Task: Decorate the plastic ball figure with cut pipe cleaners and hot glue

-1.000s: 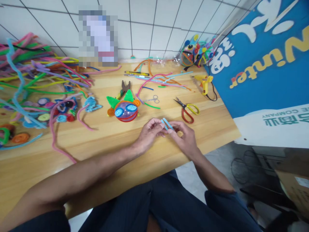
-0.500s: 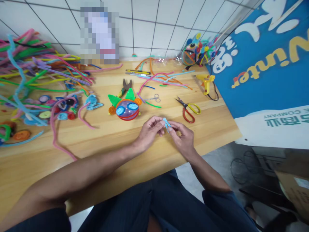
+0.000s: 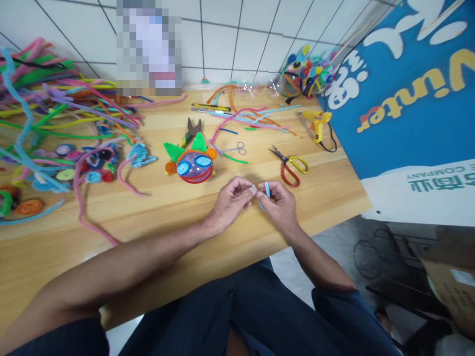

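A short light-blue pipe cleaner (image 3: 267,189) is pinched between my two hands above the near part of the table. My left hand (image 3: 234,199) closes thumb and fingertips on one end of it, most of that end hidden. My right hand (image 3: 278,202) is closed on it too, with one piece sticking up past the fingers and a bit showing below the thumb. Just beyond my left hand sits a clear ball decorated as an animal head (image 3: 195,163), with green ears, blue coiled eyes and orange coils at the sides.
Red-and-yellow-handled scissors (image 3: 289,165) lie beyond my right hand. Small scissors (image 3: 237,148), pliers (image 3: 191,131), a utility knife (image 3: 211,107) and a yellow glue gun (image 3: 316,123) lie further back. Pipe cleaners (image 3: 67,109) heap at the left. A blue sign (image 3: 415,99) leans at right.
The pipe cleaner has shifted in my fingers: its pieces stood together between both hands, and now one sticks up at my right hand. The hands stay nearly in place.
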{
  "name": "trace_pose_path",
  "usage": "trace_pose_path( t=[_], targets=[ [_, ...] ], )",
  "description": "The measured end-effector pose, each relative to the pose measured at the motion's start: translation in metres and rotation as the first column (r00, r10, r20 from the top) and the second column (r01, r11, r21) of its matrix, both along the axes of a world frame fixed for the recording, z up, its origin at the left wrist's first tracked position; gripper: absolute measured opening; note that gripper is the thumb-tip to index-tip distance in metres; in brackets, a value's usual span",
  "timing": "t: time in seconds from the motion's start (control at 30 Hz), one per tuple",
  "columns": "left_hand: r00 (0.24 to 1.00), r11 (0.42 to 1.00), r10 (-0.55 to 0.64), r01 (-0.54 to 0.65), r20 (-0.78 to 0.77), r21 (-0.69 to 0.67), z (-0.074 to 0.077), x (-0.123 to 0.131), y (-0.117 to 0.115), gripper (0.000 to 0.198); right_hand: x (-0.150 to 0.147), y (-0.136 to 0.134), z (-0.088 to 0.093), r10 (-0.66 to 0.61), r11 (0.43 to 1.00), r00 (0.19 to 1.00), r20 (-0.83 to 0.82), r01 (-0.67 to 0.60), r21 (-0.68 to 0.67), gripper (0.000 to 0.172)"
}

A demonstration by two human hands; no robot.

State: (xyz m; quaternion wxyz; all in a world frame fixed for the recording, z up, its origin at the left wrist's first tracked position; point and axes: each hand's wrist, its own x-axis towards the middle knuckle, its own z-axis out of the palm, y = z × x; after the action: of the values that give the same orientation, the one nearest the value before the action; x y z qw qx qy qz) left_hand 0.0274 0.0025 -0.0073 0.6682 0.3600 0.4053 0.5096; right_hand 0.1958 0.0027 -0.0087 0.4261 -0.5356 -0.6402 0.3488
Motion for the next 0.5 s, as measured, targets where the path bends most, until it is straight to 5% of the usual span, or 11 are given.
trace_pose_path(
  t=[0.27, 0.5],
  targets=[
    [0.997, 1.000, 0.015, -0.017, -0.075, -0.025, 0.0022, -0.0027, 0.0001, 0.026, -0.0043, -0.0047, 0.0068, 0.018, 0.993, 0.990, 0.142, -0.035, 0.115, 0.011],
    [0.998, 0.995, -0.055, 0.055, 0.006, -0.080, 0.0001, -0.0027, 0.0025, 0.026, 0.0010, -0.0024, 0.0043, 0.036, 0.999, 0.997, 0.072, -0.038, 0.032, 0.017]
  ],
)
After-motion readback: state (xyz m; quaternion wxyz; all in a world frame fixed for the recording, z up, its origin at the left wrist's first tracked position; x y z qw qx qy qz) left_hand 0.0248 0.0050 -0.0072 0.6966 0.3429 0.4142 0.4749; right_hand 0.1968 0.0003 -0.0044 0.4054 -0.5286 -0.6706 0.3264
